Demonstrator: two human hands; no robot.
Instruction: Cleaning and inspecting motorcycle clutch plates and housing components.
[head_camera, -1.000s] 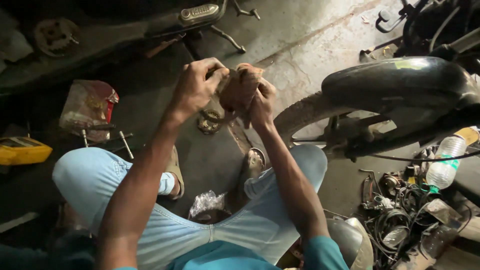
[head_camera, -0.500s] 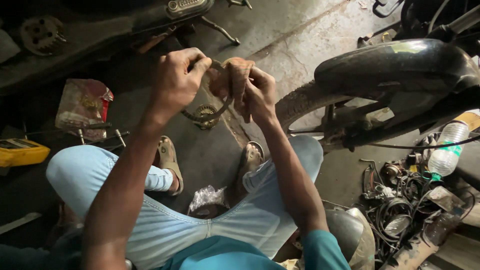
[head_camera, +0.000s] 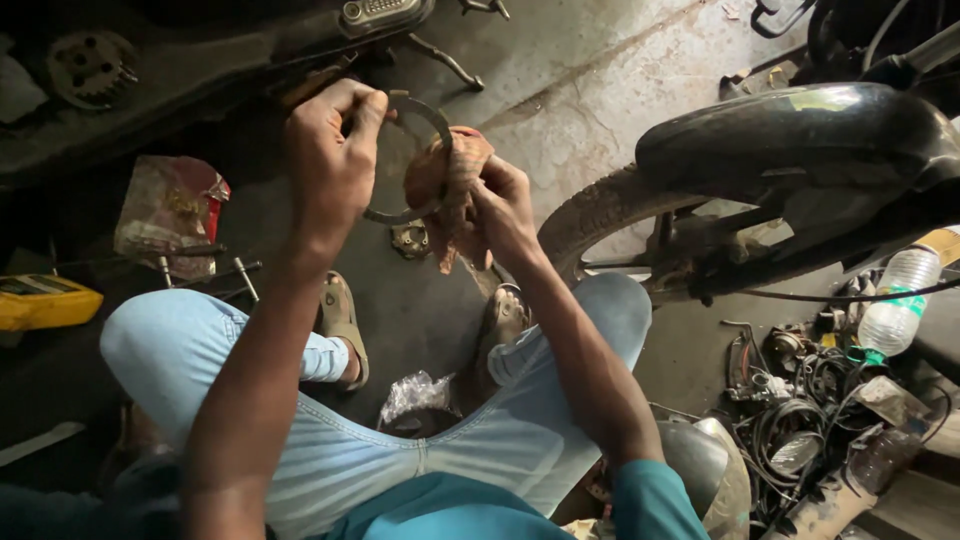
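I squat over a dark, oily floor. My left hand grips a curved grey metal part, shaped like a half ring, by its upper left end. My right hand is shut on a dirty reddish rag and presses it against the right side of the curved part. Both hands are raised in front of me, close together. A small round metal piece lies on the floor just below them.
A motorcycle wheel under a black mudguard stands right. A clear plastic bottle and tangled cables lie lower right. A red packet, a yellow box and a sprocket lie left.
My hands have drawn slightly apart, so the curved metal part now shows clearly between them. The rag has slid along the part's right side. The view shifted down a little.
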